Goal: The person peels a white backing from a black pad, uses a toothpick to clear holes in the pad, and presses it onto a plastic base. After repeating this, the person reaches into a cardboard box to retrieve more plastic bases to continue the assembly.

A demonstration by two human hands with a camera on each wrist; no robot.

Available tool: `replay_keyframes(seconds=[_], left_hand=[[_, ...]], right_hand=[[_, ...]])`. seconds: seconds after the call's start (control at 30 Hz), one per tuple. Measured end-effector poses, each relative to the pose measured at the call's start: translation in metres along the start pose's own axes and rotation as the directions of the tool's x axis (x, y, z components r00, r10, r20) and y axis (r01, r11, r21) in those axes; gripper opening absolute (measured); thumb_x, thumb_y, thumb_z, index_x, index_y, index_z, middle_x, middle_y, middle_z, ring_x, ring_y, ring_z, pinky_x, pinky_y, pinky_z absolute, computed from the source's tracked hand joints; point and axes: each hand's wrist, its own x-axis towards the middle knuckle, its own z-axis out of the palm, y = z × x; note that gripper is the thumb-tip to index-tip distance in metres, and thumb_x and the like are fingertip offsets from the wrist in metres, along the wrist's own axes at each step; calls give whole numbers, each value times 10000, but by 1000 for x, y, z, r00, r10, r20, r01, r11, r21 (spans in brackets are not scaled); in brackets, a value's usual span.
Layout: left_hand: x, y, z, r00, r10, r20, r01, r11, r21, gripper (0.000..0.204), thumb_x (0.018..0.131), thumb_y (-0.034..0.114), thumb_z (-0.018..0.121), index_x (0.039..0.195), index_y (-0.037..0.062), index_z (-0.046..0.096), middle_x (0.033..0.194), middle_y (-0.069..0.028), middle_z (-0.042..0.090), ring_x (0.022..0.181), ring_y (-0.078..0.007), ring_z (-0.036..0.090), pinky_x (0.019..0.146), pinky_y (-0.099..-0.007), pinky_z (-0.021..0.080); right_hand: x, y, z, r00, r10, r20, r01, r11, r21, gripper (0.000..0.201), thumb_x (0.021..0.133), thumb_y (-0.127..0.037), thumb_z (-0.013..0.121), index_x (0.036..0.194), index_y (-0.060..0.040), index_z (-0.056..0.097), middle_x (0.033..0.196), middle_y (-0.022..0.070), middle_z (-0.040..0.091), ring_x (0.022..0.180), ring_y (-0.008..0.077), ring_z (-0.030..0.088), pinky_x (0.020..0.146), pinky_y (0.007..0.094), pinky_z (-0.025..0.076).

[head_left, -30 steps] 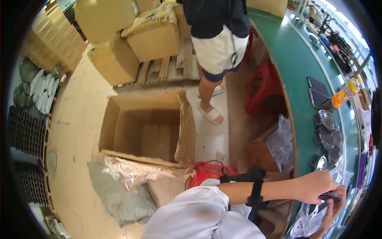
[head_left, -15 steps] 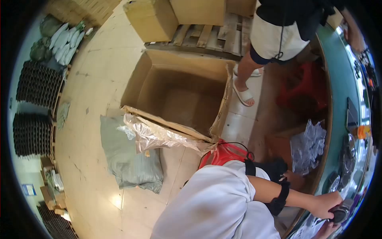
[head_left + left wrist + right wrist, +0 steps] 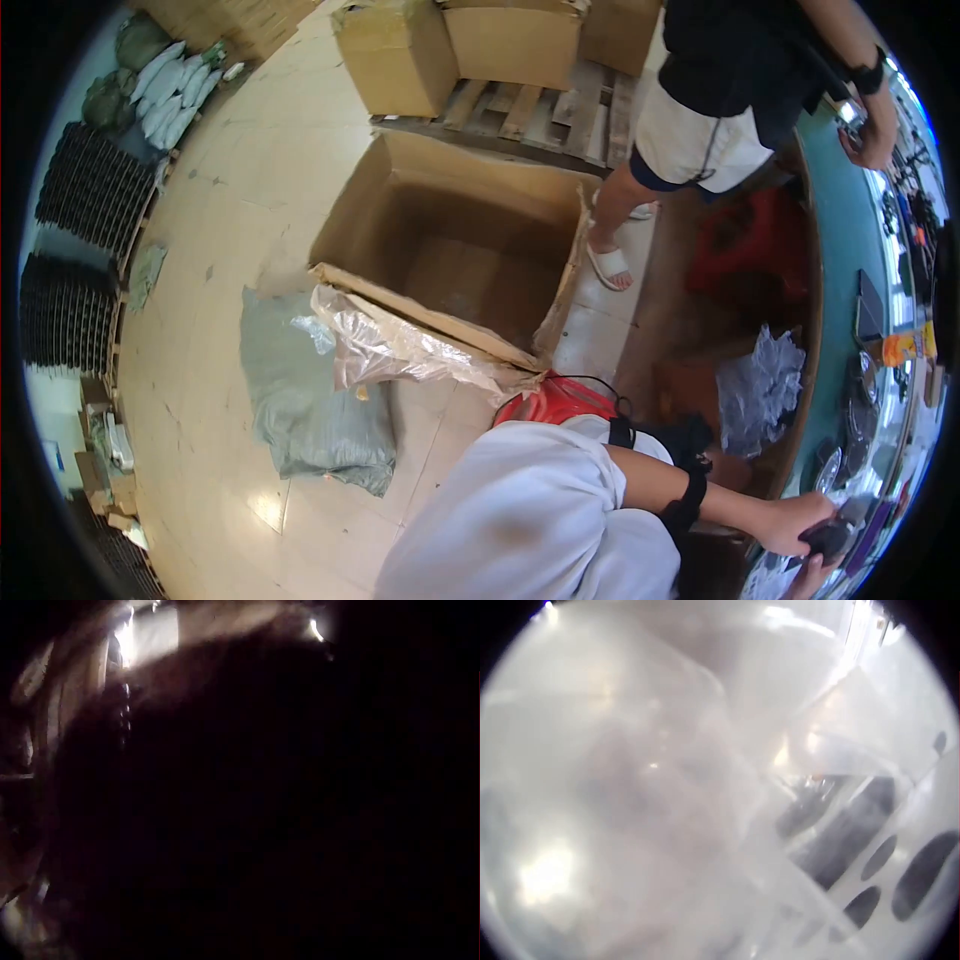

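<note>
At the bench's near edge, my left hand grips a dark round part with a shiny rim. Just below it is my right hand, its fingers at the part's underside and most of the hand cut off by the frame. Clear plastic fills much of the right wrist view, blurred. Beside it there, a white sheet with dark oval holes shows. The left wrist view is nearly all dark. Several shiny round parts sit on the green bench past my hands.
A large open carton stands on the floor, with a grey-green sack beside it. Another person stands at the bench. Under it lies crumpled clear plastic. An orange-yellow bottle is on the bench.
The head view has swung left and down, so the bench sits nearer the right edge. Both hands stay at the dark part, which has turned between them. The other person's arm has come into view.
</note>
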Motion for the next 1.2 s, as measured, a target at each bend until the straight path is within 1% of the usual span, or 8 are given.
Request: replay_keyframes(seconds=[0.2,0.27,0.37,0.6,0.7,0.77,0.9,1.2], left_hand=[[-1,-25,5,980,149,-134,-121,973,199,431,497,123,689,845,-21,482,751,-202,515,744,-371,519,649,-390,405],[-7,-5,-4,998,-53,-36,56,996,67,504,456,171,743,848,-14,486,789,-181,515,762,-351,522,659,-393,406],[-32,24,-47,974,220,-58,-184,912,366,383,572,218,722,804,7,501,783,-145,483,729,-320,485,622,-373,384],[-158,189,-212,865,135,-483,340,549,763,137,691,136,684,702,49,578,659,-75,538,584,-198,526,517,-322,407],[-257,247,-263,735,219,-641,670,-92,737,269,644,220,721,760,43,556,704,-66,523,687,-212,535,613,-336,418],[-321,259,-271,886,-89,-454,306,-624,719,559,507,433,747,879,70,541,857,-85,534,903,-268,501,864,-412,347],[-370,207,-247,676,-315,-666,453,-535,713,115,683,125,567,770,72,515,759,-85,547,734,-261,534,724,-378,420],[-354,185,-217,818,-382,-430,311,-334,890,101,653,123,531,753,114,522,697,-37,506,685,-216,518,607,-329,439]], right_hand=[[23,0,59,991,-9,136,3,999,45,637,788,-242,654,1263,60,355,1180,164,471,1023,239,482,882,348,392],[19,-4,65,990,-11,144,4,999,47,649,782,-243,661,1264,62,353,1180,167,472,1020,240,482,879,349,393],[4,-14,61,990,7,140,-11,1000,23,666,773,-244,671,1267,67,350,1179,170,472,1016,242,482,876,350,393],[-51,-21,43,989,125,79,-123,992,-28,706,752,-247,694,1272,77,343,1179,178,474,1006,247,482,867,352,395],[-56,-14,27,977,117,178,-104,992,-77,667,782,-263,664,1278,40,337,1179,147,466,1036,227,477,892,339,386],[-53,-14,24,954,85,288,-54,992,-114,628,812,-279,633,1284,3,331,1179,116,459,1067,207,473,917,325,377],[-59,-11,19,970,231,72,-219,966,-140,871,663,-316,761,1322,-4,282,1160,93,474,1042,198,491,920,309,370],[-65,-28,33,970,182,159,-145,965,-219,910,651,-347,780,1313,16,271,1126,86,494,1024,176,497,911,298,374]])
